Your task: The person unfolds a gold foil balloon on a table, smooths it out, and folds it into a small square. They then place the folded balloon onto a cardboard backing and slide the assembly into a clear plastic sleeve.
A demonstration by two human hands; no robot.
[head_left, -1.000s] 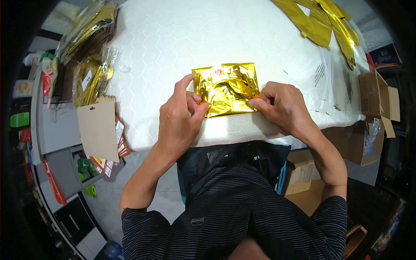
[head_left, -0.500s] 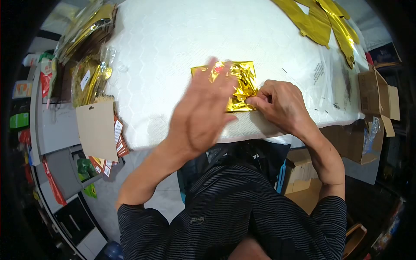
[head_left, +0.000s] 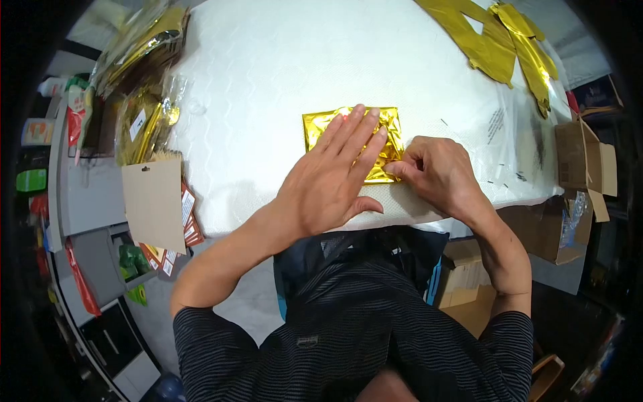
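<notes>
Nearest, at table's near edge: person in dark striped shirt [head_left: 348, 335], both hands fwd. L hand [head_left: 325, 187] flat, palm down, fingers out straight & pointing away, thumb off to the R; grasping nothing. It covers much of the gold foil packet [head_left: 392, 134]; can't tell if the palm presses or just hovers.

R hand [head_left: 443, 171] curled, thumb + finger closed on packet's R edge, by near R corner; packet lies to the L of that pinch. Packet flat on white quilted surface [head_left: 248, 87], near its front edge, close to square, a bit wider side to side, so long axis runs approx L-R, across the L fingers. R hand has the edge, L hand is over the middle.

Further out: tan card [head_left: 153, 208] L side, bagged gold pieces [head_left: 142, 127] beyond it, gold foil sheets [head_left: 492, 50] far R.
</notes>
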